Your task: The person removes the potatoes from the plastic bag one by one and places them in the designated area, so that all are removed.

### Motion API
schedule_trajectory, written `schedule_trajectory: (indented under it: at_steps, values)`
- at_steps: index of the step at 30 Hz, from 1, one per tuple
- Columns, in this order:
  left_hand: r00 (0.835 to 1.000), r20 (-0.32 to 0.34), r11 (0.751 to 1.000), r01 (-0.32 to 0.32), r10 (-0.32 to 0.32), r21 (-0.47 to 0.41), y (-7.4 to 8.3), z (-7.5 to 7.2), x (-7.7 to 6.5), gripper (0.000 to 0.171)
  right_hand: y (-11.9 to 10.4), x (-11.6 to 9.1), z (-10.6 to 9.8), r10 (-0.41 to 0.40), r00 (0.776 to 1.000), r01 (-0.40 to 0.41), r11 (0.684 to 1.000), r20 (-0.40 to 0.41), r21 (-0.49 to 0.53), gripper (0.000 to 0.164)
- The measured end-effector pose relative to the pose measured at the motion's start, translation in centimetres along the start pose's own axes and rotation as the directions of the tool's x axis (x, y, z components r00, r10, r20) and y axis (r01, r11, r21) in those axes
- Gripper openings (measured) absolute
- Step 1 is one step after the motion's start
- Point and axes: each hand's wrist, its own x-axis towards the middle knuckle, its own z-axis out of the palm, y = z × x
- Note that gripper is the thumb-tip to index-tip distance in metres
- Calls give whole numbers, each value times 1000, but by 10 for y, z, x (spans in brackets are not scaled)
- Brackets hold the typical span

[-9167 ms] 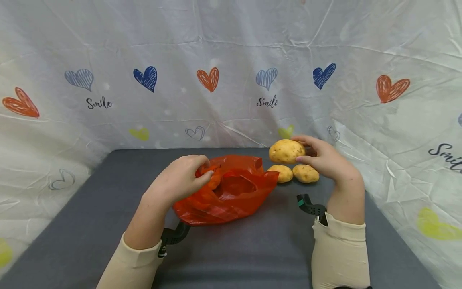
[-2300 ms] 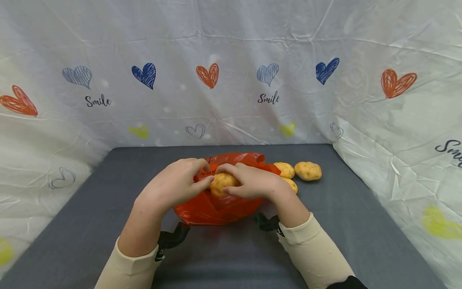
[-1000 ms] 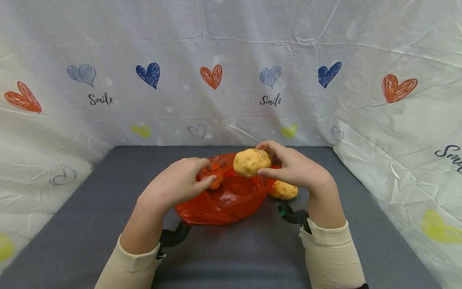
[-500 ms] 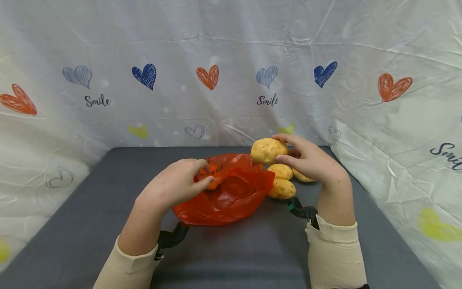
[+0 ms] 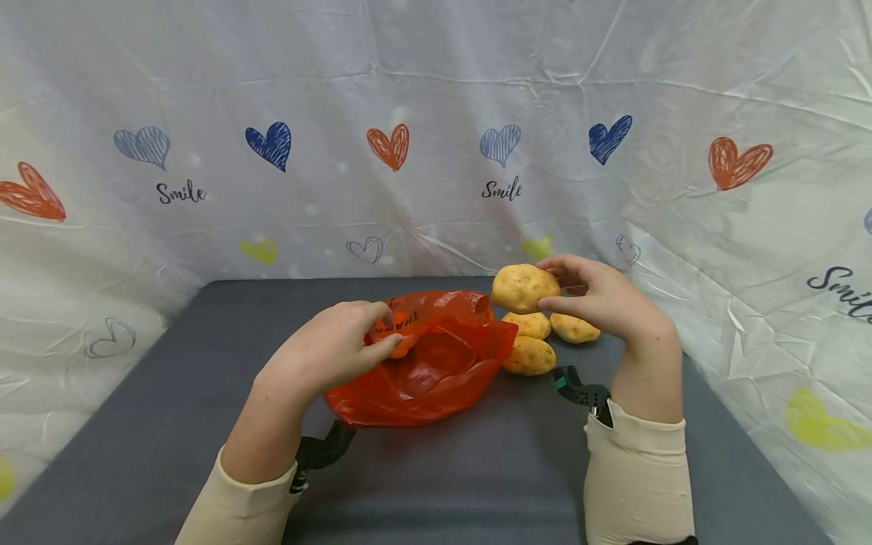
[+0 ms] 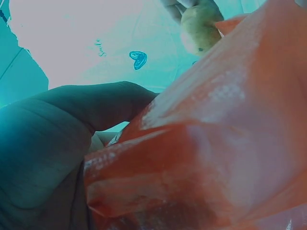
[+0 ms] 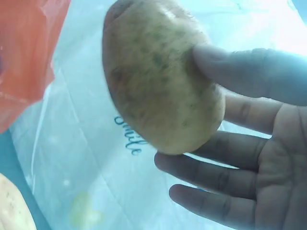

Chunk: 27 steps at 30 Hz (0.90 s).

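Note:
A potato [image 5: 524,288] is pinched between the thumb and fingers of my right hand [image 5: 602,299], held in the air above the other potatoes. In the right wrist view the thumb presses one side of this potato [image 7: 158,76]. On the table below lie three more potatoes: a front one [image 5: 530,356], a back one [image 5: 530,325] and a right one [image 5: 575,328]. Left of them sits a crumpled red plastic bag [image 5: 436,401], its mouth open. My left hand [image 5: 334,344] grips the bag's left rim, fingertips partly hidden. Something orange [image 5: 403,346] shows near that rim, its kind unclear.
The dark grey table [image 5: 204,393] ends at a white backdrop sheet [image 5: 436,219] printed with hearts and "Smile", which also closes both sides. Black wrist mounts [image 5: 582,392] stick out under both wrists. The front potato touches or nearly touches the bag's right edge.
My right hand was in the bag's mouth at a potato, then lifted it out and carried it right, over the other potatoes. A third potato lies on the table since the oldest frame. My left hand stays.

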Motion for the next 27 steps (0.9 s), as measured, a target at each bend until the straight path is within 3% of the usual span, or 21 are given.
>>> schedule_trajectory:
  at_steps: [9, 14, 20, 27]
  values:
    - [1000, -3, 1000, -4, 4, -3, -1, 0, 1, 26, 22, 0, -11, 106, 994, -105, 993, 27, -44, 53]
    - [1000, 3, 1000, 2, -2, -7, 0, 0, 1, 26, 39, -4, -19, 204, 978, -196, 971, 48, -136, 61]
    - [1000, 5, 1000, 0, 0, -6, 0, 0, 1, 27, 57, -7, -24, 315, 945, -298, 939, 86, -170, 63]
    - [1000, 1, 1000, -8, 8, -8, -1, 0, 1, 27, 79, -11, -29, 430, 882, -411, 902, 195, -133, 67]
